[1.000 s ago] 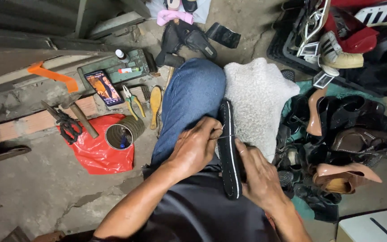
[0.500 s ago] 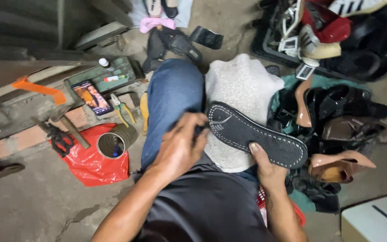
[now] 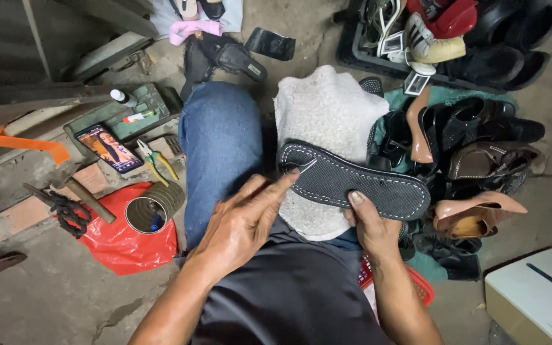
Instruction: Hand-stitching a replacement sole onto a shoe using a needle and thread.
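Lit phone screen (image 3: pixel 108 148) flat by the green tray (image 3: pixel 154 102); white box (image 3: pixel 535 292) at lower right.

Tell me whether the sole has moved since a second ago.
Yes. The sole turned from edge-on between the knees to flat, stitched face up, across the white towel.

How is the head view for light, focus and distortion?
Head view: soft, even light, no glare; sole and both hands, left and right, sharp; phone screen bright but readable; wide-angle bending at the edges.
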